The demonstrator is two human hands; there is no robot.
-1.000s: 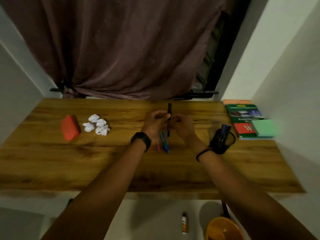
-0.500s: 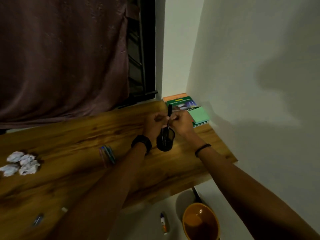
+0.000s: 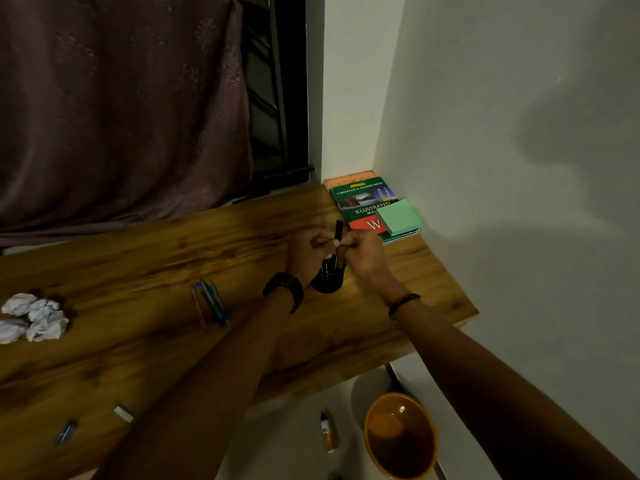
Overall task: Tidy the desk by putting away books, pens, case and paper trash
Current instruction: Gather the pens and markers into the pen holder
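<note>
Both hands, left (image 3: pixel 306 252) and right (image 3: pixel 363 252), pinched a black pen (image 3: pixel 337 233) upright between their fingertips, just above the black holder (image 3: pixel 327 280).

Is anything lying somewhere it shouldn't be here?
Yes. A small bottle lies on the floor below the desk, beside an orange bin. On the desk, crumpled paper balls and loose pens still lie about.
</note>
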